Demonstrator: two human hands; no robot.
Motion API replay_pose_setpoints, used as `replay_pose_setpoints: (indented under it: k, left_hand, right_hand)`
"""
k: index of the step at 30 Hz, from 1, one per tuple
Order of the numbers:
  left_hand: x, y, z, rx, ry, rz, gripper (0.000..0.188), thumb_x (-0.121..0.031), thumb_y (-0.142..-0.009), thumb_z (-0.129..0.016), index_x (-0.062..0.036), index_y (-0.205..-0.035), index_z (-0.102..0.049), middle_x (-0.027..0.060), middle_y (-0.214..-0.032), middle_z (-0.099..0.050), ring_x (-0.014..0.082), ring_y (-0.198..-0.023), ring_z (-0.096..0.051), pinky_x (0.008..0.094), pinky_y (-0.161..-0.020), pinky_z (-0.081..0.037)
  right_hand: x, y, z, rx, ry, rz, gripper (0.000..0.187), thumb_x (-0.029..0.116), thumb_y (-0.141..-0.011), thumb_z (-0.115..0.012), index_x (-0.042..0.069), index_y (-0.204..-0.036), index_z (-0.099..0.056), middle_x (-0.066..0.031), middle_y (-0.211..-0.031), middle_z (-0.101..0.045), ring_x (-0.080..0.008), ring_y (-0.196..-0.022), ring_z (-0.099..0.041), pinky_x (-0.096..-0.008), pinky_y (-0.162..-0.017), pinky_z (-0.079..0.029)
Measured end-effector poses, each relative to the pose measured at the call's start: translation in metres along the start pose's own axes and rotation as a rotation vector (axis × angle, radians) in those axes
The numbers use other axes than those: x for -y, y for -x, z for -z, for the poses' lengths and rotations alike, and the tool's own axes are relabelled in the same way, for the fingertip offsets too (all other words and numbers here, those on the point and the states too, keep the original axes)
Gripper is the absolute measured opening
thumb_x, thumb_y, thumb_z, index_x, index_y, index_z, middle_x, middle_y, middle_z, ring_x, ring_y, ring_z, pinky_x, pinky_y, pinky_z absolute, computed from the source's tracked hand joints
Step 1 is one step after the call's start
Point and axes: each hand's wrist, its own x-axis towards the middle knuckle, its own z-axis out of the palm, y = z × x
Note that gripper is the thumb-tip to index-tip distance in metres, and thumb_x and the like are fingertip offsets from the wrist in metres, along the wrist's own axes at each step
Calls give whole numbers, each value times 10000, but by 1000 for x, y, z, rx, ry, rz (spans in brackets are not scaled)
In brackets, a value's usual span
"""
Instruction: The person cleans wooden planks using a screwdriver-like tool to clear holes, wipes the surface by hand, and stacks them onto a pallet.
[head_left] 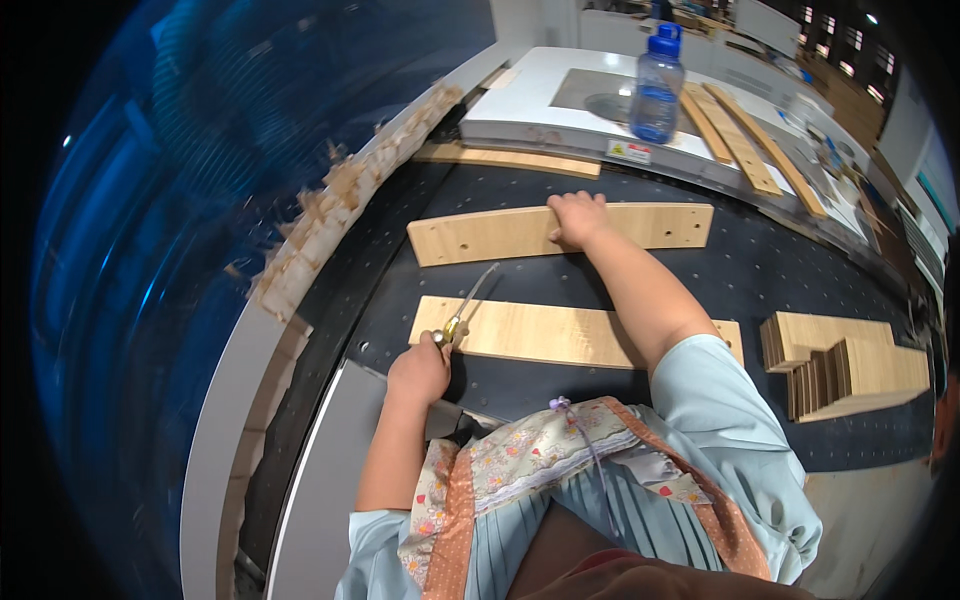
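My right hand (578, 219) is closed over the top edge of a light wooden board (490, 236), which stands tilted up on its long edge and has drilled holes near both ends. My left hand (418, 372) is wrapped round the yellowish handle of a screwdriver-like tool (471, 302). Its thin metal shaft points up and away, with a slightly curved tip just short of the held board. A second drilled board (545, 332) lies flat nearer to me, passing under the tool and my right forearm.
At the right stands a stack of short wooden pieces (850, 368) on the dark perforated table (560, 400). Beyond it, a white machine top (520, 85) carries a blue water bottle (657, 88) and several wooden strips (735, 140). A blue translucent cover (200, 200) borders the left side.
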Motion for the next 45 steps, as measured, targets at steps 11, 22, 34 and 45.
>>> replay_pose_setpoints:
  k: [11, 22, 34, 45]
  left_hand:
    - [18, -3, 10, -1, 30, 182, 389, -337, -953, -423, 35, -1052, -477, 252, -908, -642, 410, -874, -616, 488, -765, -486]
    - [14, -20, 0, -46, -7, 186, 386, -312, -941, -445, 46, -1076, -491, 248, -926, -645, 407, -892, -619, 481, -782, -486]
    - [10, -33, 1, -28, -20, 171, 365, -307, -938, -448, 37, -1045, -510, 250, -943, -644, 400, -909, -616, 476, -799, -482]
    - [31, -39, 8, -28, -55, 289, 401, -338, -933, -451, 35, -1066, -515, 244, -991, -642, 386, -950, -612, 461, -835, -479]
  right_hand:
    - [11, 0, 10, 68, -5, -88, 594, 373, -681, -791, 164, -1166, -519, -50, -1150, -579, -250, -1156, -492, -495, -966, -334]
    - [12, 7, 8, 36, 3, -54, 588, 436, -675, -779, 156, -1128, -530, -68, -1122, -588, -258, -1131, -508, -480, -961, -346]
    - [8, 5, 2, -37, -4, -27, 564, 437, -645, -786, 149, -1064, -539, -54, -1073, -597, -254, -1086, -528, -438, -908, -384]
    - [8, 3, 3, -23, -30, -32, 549, 424, -667, -781, 149, -1085, -554, -47, -1088, -600, -240, -1088, -525, -437, -930, -354]
